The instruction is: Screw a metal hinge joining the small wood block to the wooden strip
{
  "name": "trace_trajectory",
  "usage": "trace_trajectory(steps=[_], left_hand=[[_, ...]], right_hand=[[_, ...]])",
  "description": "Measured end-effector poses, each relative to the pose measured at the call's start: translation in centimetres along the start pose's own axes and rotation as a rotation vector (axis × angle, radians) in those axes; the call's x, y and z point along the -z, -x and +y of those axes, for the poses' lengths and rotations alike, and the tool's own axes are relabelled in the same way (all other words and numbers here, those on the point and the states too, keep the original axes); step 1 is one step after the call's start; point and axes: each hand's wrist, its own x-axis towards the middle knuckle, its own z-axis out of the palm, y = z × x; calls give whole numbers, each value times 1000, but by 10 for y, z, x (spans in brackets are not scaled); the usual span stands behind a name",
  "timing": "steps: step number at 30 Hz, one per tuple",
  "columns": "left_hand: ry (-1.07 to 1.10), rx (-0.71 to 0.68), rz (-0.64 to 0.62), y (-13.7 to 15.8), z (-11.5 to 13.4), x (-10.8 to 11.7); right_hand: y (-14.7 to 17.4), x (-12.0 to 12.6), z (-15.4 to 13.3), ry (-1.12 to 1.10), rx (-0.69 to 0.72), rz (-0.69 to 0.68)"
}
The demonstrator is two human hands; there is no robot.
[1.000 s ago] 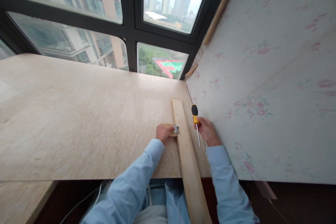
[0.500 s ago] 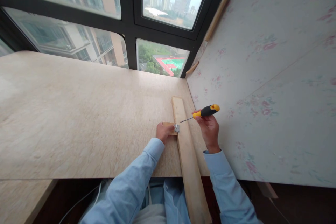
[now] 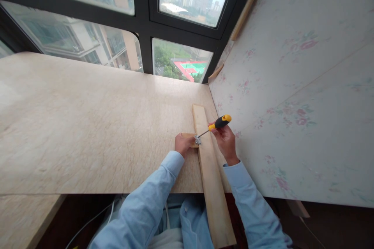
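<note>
Since half a second ago the screwdriver (image 3: 217, 123) has dropped, and its thin steel tip now meets the small metal hinge (image 3: 198, 139) instead of hovering above it. The broad, pale, marble-patterned tabletop (image 3: 87, 132) carries a long, flat, light wooden plank (image 3: 210, 171) running toward the person. The left hand (image 3: 183, 144) presses down a small wooden block (image 3: 188, 137) beside the plank. The right hand (image 3: 225, 141) is closed around the yellow-and-black handle.
</note>
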Motion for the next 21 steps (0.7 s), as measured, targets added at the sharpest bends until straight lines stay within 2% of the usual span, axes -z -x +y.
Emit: trace_trajectory(steps=[5, 16, 21], left_hand=[[69, 0, -5, 1, 0, 0], [14, -22, 32, 3, 3, -1], [17, -24, 32, 1, 0, -1]], right_hand=[[1, -2, -2, -17, 12, -28], [12, 0, 3, 22, 70, -69], [3, 0, 3, 152, 31, 23]])
